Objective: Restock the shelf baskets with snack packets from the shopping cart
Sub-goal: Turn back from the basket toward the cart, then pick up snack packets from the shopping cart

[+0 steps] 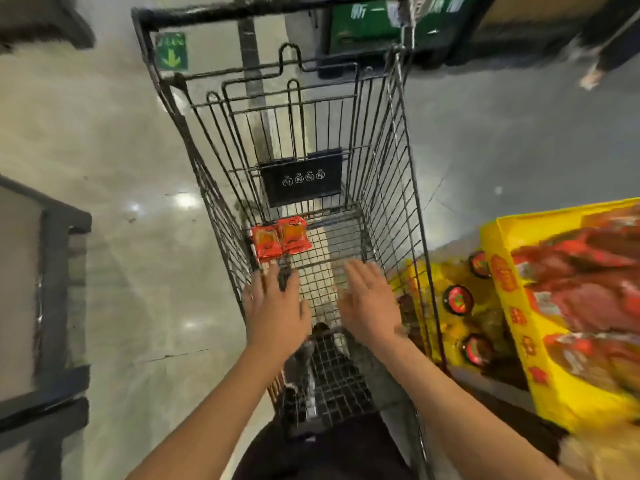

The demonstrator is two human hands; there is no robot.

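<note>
A dark wire shopping cart (388, 174) fills the middle of the head view. Two red-orange snack packets (280, 239) lie side by side on its floor at the far left. My left hand (275, 311) reaches down into the cart just short of the packets, fingers straight, holding nothing. My right hand (369, 303) is beside it over the bare wire floor, fingers spread and empty. A yellow shelf basket (512, 271) full of red packets stands to the right of the cart.
A black sign plate (301, 178) hangs on the cart's folded child seat. Lower yellow trays with round red-lidded tubs (458, 299) sit beside the cart's right wall. A dark shelf unit (52, 299) stands left, across glossy floor. A green display (367, 26) lies ahead.
</note>
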